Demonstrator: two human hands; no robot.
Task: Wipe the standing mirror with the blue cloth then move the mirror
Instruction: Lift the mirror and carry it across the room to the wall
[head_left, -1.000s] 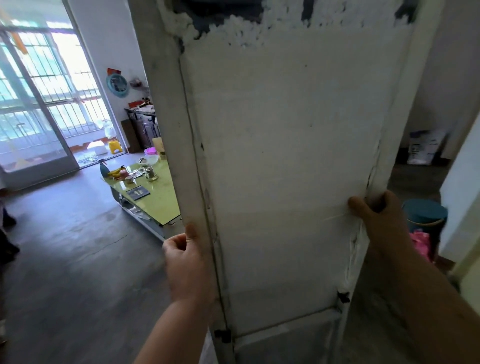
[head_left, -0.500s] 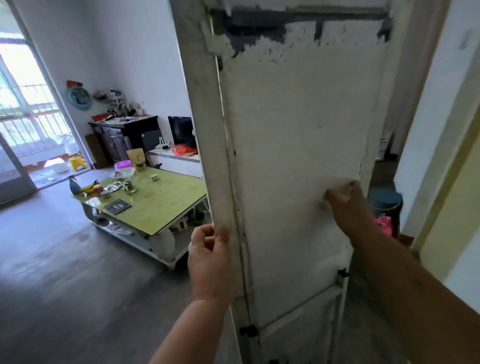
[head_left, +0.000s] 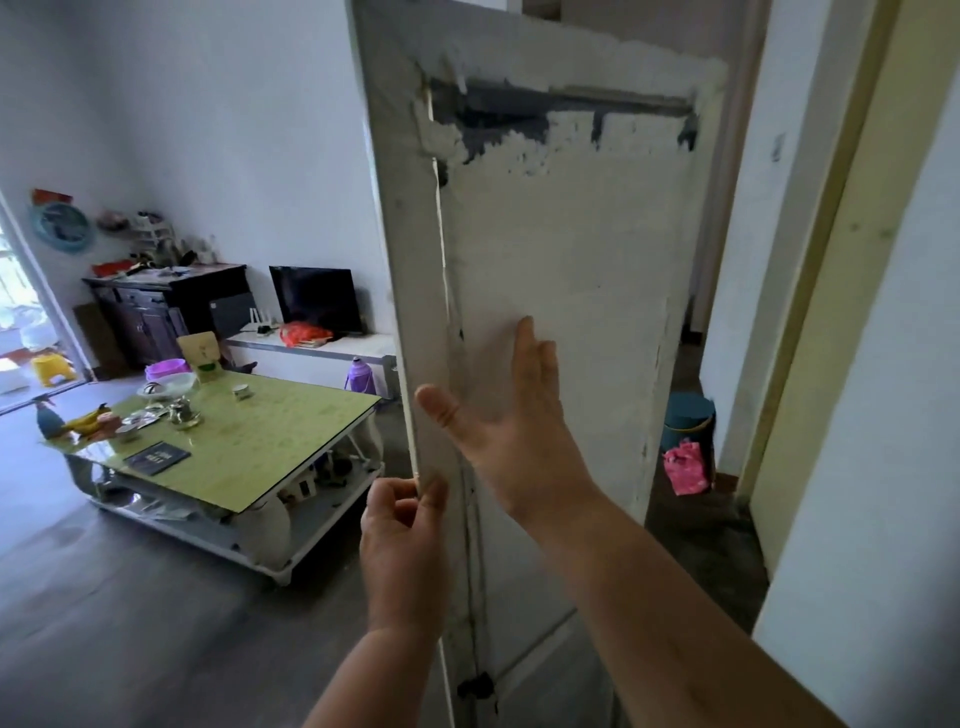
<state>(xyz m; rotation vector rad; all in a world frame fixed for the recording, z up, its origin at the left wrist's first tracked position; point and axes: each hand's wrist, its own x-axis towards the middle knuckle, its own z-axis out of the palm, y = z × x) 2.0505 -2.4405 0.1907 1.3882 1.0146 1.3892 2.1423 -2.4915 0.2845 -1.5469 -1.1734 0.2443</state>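
Observation:
The standing mirror (head_left: 561, 249) stands upright in front of me with its white foam-backed rear side facing me; the foam is torn near the top. My left hand (head_left: 402, 540) grips the mirror's left frame edge at about waist height. My right hand (head_left: 511, 415) is off the frame, fingers spread, palm hovering flat in front of the back panel. No blue cloth is in view.
A low green-topped coffee table (head_left: 291, 431) with small items stands to the left. Behind it are a dark cabinet (head_left: 166, 306) and a TV (head_left: 317, 299). A teal bin (head_left: 688, 415) and pink bag (head_left: 685, 467) sit right of the mirror. White wall and door frame (head_left: 810, 312) close on the right.
My right hand let go of the mirror's right edge and moved left, opening in front of the back panel. The left hand slid lower on the left edge; the view swung right.

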